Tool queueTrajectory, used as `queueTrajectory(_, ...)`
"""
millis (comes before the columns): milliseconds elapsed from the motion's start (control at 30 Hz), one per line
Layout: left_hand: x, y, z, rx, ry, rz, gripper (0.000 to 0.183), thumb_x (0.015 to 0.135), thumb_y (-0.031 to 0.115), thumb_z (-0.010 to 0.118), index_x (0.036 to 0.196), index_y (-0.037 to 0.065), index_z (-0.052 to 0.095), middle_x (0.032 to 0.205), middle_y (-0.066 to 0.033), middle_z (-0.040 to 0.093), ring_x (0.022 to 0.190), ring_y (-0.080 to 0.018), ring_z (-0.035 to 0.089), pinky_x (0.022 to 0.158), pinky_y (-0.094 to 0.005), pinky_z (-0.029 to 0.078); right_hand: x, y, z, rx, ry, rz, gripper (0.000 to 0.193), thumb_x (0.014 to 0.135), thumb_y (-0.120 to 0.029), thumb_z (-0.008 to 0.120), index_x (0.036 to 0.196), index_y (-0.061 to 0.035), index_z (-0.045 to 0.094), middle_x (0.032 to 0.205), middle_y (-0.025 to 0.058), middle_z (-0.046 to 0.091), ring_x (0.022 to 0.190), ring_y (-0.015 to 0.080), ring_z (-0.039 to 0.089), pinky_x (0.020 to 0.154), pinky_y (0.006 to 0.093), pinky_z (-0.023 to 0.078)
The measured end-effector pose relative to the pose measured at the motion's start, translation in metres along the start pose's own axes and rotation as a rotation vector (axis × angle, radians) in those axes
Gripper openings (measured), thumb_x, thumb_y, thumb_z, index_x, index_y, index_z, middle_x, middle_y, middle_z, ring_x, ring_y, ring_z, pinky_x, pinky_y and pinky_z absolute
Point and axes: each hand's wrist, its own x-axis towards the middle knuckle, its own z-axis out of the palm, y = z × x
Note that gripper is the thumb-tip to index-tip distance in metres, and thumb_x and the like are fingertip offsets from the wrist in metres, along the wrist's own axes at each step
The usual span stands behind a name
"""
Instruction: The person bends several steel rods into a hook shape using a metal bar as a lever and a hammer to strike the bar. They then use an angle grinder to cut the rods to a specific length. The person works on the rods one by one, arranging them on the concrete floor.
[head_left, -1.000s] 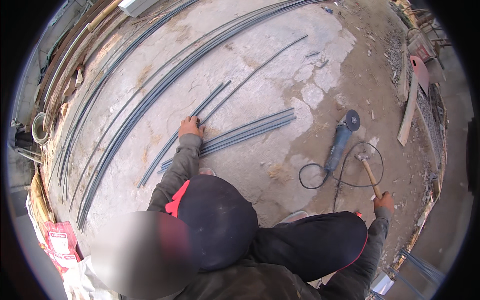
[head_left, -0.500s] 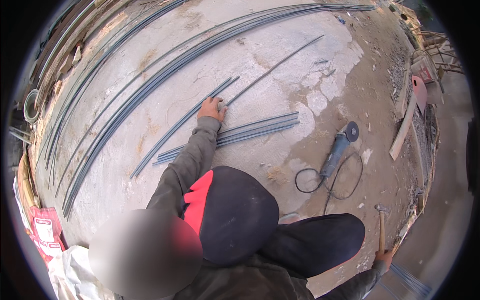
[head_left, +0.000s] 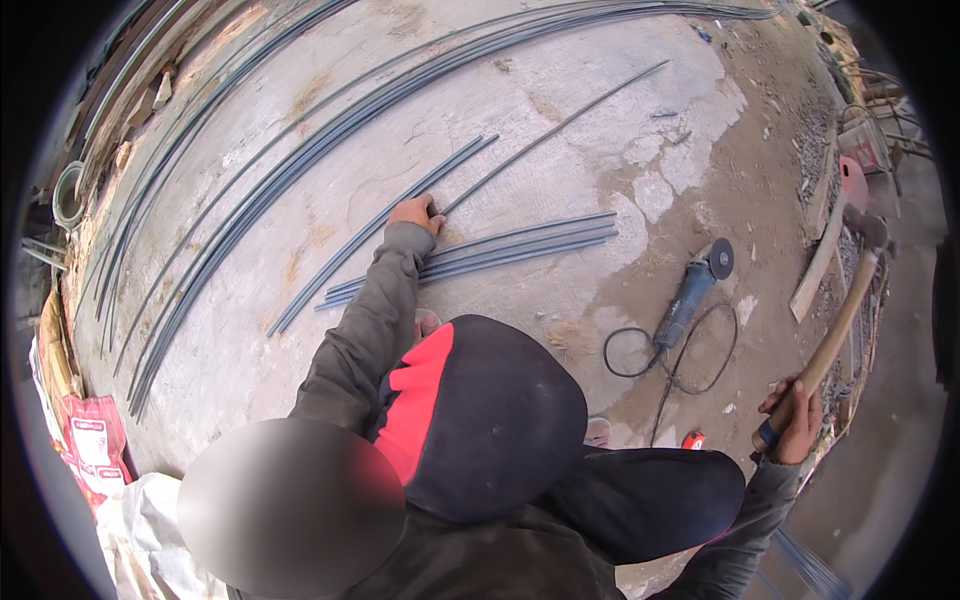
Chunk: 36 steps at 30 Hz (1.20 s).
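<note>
- our right hand (head_left: 793, 420), at the lower right of the frame, is wrapped round the wooden handle of a hammer (head_left: 840, 312), close to the butt; that grip looks firm.
- the hammer slants up and to the right from our fingers, with its head well beyond them near the right rim; it looks lifted off the ground.
- our left hand (head_left: 412, 213), left of centre in the upper half, lies with curled fingers over a pair of thin metal rods (head_left: 345, 260); we cannot tell whether it pinches either one, since its back hides the grip.
- a single rod (head_left: 556, 136) begins at those fingertips and runs to the upper right, nearly all of its length free of the hand.
- a bundle of short rods (head_left: 520, 251) lies just below the hand, its left part passing behind our sleeve (head_left: 365, 320).
- to handle this well, we would steady the rods with low fingers and keep our knuckles clear of the hammer's path.
- holding so near the butt likely favours reach over control, so for careful taps we would grip higher.
- we would also mind the angle grinder (head_left: 685, 305), right of centre, between our two hands.
</note>
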Motion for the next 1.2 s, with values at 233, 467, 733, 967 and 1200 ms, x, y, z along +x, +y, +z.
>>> queueTrajectory(233,-0.002,-0.019,0.017,-0.1,0.135,-0.023,0.026,0.087,0.033,0.079,0.095,0.009,0.072,0.098,-0.0116,0.073,0.097,-0.0332,0.068,0.086,-0.0438,0.054,0.079,-0.069,0.202,-0.266,-0.442,-0.073,0.039,0.105,-0.041,0.058,0.114,-0.0028,0.058,0.067,-0.0022,0.051,0.048,0.0065,0.049,0.041,0.024,0.04)
queueTrajectory(467,-0.022,-0.001,0.01,-0.119,0.156,0.022,0.024,0.086,0.025,0.077,0.096,0.005,0.068,0.1,-0.015,0.071,0.096,-0.0367,0.067,0.085,-0.045,0.052,0.079,-0.062,0.346,0.022,-0.079,-0.552,0.04,0.107,-0.041,0.055,0.107,-0.0011,0.054,0.067,0.0062,0.058,0.052,0.0103,0.055,0.047,0.0295,0.043)
queueTrajectory(733,-0.021,0.006,0.004,-0.083,0.126,-0.007,0.02,0.088,0.027,0.076,0.093,0.009,0.07,0.096,-0.012,0.071,0.096,-0.0357,0.067,0.082,-0.0452,0.053,0.055,0.112,0.386,-0.749,-0.228,-0.222,0.035,0.104,-0.04,0.055,0.108,-0.0053,0.053,0.082,0.0305,0.067,0.081,0.0536,0.066,0.071,0.0609,0.048)
queueTrajectory(967,-0.026,-0.001,0.004,-0.067,0.138,-0.059,0.021,0.088,0.031,0.077,0.093,0.011,0.072,0.1,-0.0102,0.073,0.099,-0.0339,0.068,0.084,-0.0452,0.053,0.038,0.049,0.396,-0.347,-0.099,-0.319,0.034,0.104,-0.036,0.056,0.11,-0.0036,0.051,0.082,0.0299,0.067,0.081,0.052,0.066,0.068,0.0572,0.048)
queueTrajectory(1200,-0.019,0.011,-0.007,0.027,0.066,-0.071,0.023,0.087,0.032,0.078,0.096,0.011,0.074,0.104,-0.0099,0.073,0.102,-0.0334,0.068,0.088,-0.0451,0.054,0.055,0.162,0.365,-0.737,-0.212,-0.045,0.044,0.101,-0.043,0.058,0.108,0.0007,0.059,0.096,0.0287,0.071,0.095,0.0491,0.068,0.082,0.0576,0.05)
